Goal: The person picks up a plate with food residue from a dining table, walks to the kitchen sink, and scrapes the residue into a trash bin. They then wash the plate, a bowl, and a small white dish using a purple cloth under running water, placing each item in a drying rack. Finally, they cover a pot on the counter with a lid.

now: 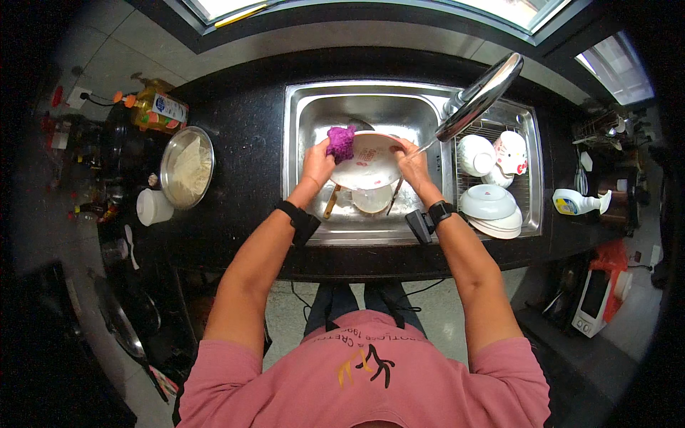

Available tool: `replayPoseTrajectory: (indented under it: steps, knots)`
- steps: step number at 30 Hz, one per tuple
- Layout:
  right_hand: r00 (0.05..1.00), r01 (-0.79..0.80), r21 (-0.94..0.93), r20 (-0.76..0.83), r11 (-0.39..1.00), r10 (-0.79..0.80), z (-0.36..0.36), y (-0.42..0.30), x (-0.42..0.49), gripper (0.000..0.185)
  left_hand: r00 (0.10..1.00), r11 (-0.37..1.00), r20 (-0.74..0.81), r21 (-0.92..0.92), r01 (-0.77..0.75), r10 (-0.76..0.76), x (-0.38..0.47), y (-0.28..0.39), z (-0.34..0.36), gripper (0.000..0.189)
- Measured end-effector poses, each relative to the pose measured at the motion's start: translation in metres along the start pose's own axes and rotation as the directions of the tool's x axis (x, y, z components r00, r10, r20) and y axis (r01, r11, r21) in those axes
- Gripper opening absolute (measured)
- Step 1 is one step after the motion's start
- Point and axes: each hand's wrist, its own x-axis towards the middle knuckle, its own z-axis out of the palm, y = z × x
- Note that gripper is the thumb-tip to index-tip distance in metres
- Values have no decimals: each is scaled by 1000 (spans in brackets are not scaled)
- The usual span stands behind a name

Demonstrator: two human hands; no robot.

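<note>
Over the left basin of a stainless steel sink (310, 224), my two hands hold a large white bowl (369, 166) with a red rim, tilted so its printed underside shows. My left hand (318, 163) grips a purple cloth (341, 144) against the bowl's left edge. The bowl's right edge is in my right hand (413, 163), where a thin stream from the chrome faucet (479, 101) falls. Below, a translucent container (372, 201) lies in the basin between a wooden handle (332, 202) and a dark thin utensil (395, 197).
Right of the basin, a wire rack (457, 171) holds white bowls (476, 155) and stacked plates (500, 223). A spray bottle (575, 202) lies farther right. On the left counter are a metal bowl of pale powder (187, 168), a white tub (154, 207) and a pump bottle (159, 111).
</note>
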Motion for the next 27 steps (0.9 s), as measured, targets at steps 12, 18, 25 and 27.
replayPoseTrajectory:
  steps: [12, 18, 25, 27]
  knots:
    - [987, 22, -32, -158, 999, -27, -14, -12, -29, 25, 992, 974, 99, -219, -55, 78, 29, 27, 25, 34]
    - [939, 30, 266, -339, 964, 65, -22, -9, -35, 29, 840, 352, 415, -773, 528, -349, -8, 8, 58, 20]
    - [821, 21, 644, -447, 765, 354, 13, -3, -38, 39, 674, -156, 574, -802, 576, -465, -67, 32, 116, 19]
    - [800, 84, 727, -457, 681, 388, 29, 0, -41, 40, 652, -270, 639, -766, 583, -407, -77, 42, 126, 16]
